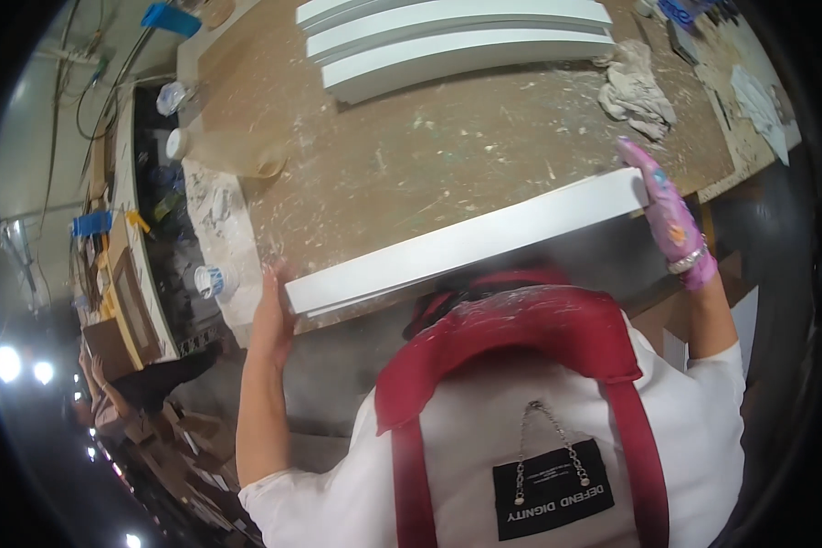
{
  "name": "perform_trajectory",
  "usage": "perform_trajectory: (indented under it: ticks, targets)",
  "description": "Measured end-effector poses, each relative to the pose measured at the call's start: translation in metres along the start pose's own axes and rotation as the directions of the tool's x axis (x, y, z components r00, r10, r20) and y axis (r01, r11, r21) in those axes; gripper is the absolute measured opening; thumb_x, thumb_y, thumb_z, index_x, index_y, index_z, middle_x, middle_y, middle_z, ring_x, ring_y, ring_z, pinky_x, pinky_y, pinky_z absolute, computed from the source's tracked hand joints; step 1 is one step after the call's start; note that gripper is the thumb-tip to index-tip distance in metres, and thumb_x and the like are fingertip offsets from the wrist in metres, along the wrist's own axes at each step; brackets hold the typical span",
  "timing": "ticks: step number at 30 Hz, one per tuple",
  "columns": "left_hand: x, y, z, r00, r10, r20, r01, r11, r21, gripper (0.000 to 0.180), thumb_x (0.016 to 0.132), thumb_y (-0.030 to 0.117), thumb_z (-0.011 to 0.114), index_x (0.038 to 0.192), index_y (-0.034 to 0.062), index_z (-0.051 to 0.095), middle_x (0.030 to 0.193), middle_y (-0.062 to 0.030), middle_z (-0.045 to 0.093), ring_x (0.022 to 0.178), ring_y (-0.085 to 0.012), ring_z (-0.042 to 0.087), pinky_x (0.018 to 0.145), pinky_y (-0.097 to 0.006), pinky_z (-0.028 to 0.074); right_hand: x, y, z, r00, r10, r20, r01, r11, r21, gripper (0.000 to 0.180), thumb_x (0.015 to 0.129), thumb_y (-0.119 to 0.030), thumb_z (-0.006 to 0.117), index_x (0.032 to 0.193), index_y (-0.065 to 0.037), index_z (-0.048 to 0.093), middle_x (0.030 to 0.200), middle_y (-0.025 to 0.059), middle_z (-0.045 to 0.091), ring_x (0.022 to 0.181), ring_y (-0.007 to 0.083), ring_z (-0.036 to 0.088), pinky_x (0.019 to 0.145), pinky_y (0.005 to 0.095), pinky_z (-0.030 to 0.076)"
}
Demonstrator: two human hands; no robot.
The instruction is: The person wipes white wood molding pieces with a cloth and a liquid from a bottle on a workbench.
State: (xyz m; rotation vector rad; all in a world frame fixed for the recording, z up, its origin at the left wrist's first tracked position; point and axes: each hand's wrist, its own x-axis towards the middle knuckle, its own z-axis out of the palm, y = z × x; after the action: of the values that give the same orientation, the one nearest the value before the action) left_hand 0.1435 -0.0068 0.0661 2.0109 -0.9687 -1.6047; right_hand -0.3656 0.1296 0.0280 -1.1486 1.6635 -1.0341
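A long white board (470, 236) spans the near edge of the table, tilted so that its right end is farther from me. My bare left hand (276, 297) is at its left end, with the palm side against the end and the fingers partly hidden. My right hand (671, 217), in a pink patterned glove with a band at the wrist, grips the right end, the fingertips pointing up past it. Between my two hands the board hangs partly over the edge, close in front of my red apron (511, 320).
Several white boards (466, 50) lie side by side at the far side of the brown, paint-spotted table (384, 173). A crumpled rag (637, 91) is at right. To the left are a yellowish plastic bottle (237, 151) and a small white-and-blue tub (212, 281). Another person (110, 402) is at lower left.
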Motion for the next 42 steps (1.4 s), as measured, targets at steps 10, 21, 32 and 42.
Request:
perform_trajectory:
  ticks: [10,21,32,42]
  targets:
    - [-0.014,-0.005,0.050,0.941,-0.087,0.328,0.234,0.867,-0.440,0.065,0.097,0.058,0.025,0.134,0.0065,0.042,0.133,-0.0121,0.049,0.121,-0.0282,0.046,0.101,-0.046,0.036,0.001,0.004,0.001,0.995,0.101,-0.011,-0.087,0.902,0.422,0.056,0.098,-0.038,0.044,0.142,-0.004,0.036,0.141,0.0082,0.043,0.132,0.0176,0.038,0.110,0.0291,0.026]
    - [-0.028,0.062,0.070,0.528,0.738,0.420,-0.839,0.380,0.388,0.067,0.087,0.031,0.060,0.141,0.0019,0.034,0.144,-0.0164,0.038,0.131,-0.0316,0.038,0.109,-0.039,0.030,0.079,0.023,-0.052,0.838,-0.374,-0.397,-0.023,0.703,-0.711,0.064,0.092,-0.045,0.051,0.142,-0.008,0.036,0.145,0.0159,0.037,0.132,0.0266,0.040,0.111,0.0363,0.031]
    - [-0.037,0.040,0.196,0.456,0.483,0.747,-0.838,-0.049,0.543,0.060,0.080,0.039,0.068,0.125,0.0052,0.047,0.112,-0.0150,0.057,0.093,-0.0344,0.061,0.072,-0.044,0.052,0.061,-0.056,-0.060,0.877,-0.394,-0.276,0.026,0.612,-0.790,0.041,0.092,-0.039,0.054,0.123,-0.012,0.054,0.112,0.0117,0.063,0.099,0.0281,0.062,0.085,0.0374,0.050]
    - [-0.030,0.031,0.189,0.258,0.641,0.723,-0.912,-0.085,0.401,0.044,0.076,0.032,0.072,0.100,0.0032,0.049,0.089,-0.0146,0.059,0.076,-0.0337,0.062,0.062,-0.042,0.051,0.005,-0.109,0.058,0.907,-0.307,0.290,0.404,0.435,-0.805,0.017,0.077,-0.019,0.059,0.093,-0.013,0.065,0.092,0.0044,0.063,0.092,0.0217,0.061,0.083,0.0380,0.049]
